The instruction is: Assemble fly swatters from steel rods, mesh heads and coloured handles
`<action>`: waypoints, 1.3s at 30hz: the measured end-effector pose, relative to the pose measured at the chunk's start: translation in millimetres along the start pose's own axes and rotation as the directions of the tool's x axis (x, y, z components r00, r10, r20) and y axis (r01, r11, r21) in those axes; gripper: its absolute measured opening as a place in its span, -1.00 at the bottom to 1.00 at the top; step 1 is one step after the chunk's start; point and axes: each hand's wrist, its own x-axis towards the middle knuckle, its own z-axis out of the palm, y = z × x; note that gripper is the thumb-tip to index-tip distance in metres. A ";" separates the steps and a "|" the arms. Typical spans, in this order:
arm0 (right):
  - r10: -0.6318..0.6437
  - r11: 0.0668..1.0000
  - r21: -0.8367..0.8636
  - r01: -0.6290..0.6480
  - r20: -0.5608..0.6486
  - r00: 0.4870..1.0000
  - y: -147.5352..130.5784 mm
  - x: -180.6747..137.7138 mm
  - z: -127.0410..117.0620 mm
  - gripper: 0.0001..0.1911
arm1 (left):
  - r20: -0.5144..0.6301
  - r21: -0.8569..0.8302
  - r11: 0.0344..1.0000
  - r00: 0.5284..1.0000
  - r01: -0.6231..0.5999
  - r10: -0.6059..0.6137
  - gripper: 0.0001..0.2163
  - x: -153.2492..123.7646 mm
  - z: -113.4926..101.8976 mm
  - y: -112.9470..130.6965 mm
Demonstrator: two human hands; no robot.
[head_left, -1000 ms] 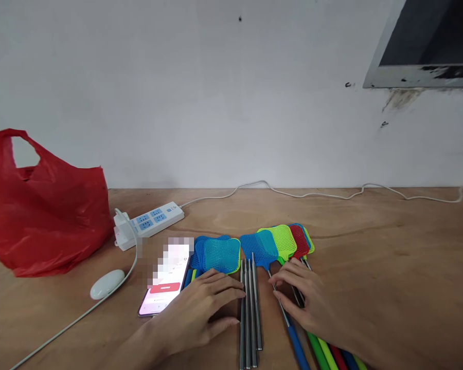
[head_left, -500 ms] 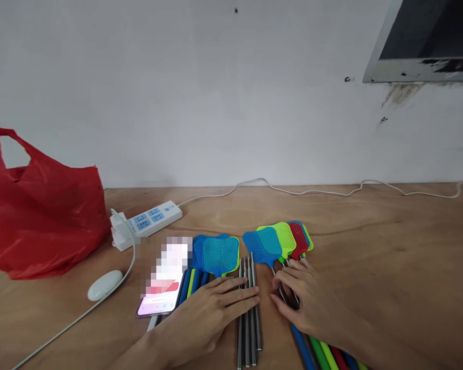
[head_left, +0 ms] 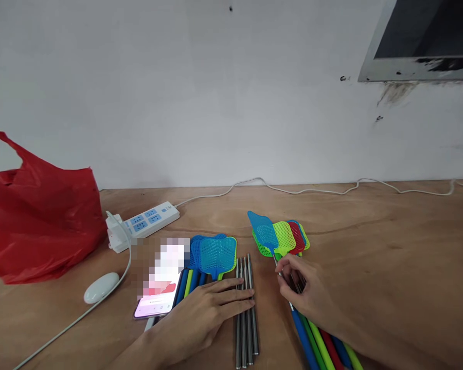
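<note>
On my feed, the left hand (head_left: 210,313) lies across the metal rods (head_left: 247,334); beyond it I see flyswatters (head_left: 218,255), left of it a smartphone (head_left: 162,288). Past that I have a power strip (head_left: 150,223) and, leftmost, a carrier bag (head_left: 42,221). Right of the rods, a flyswatter shaft (head_left: 275,261) is in the right hand (head_left: 303,282), overlapping swatter heads (head_left: 285,237) beyond, handles (head_left: 304,339) before it. Behind the table (head_left: 401,267) stands a wall (head_left: 170,103).

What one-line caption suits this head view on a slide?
Left hand across metal rods, right hand pinching a blue swatter near other colored swatters.
</note>
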 end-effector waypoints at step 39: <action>0.319 0.130 0.860 -0.493 0.434 0.843 -21.0 7.0 -14.9 -0.83 | 0.205 -0.962 0.119 0.936 0.247 -0.286 -0.45 -3.1 -0.3 11.0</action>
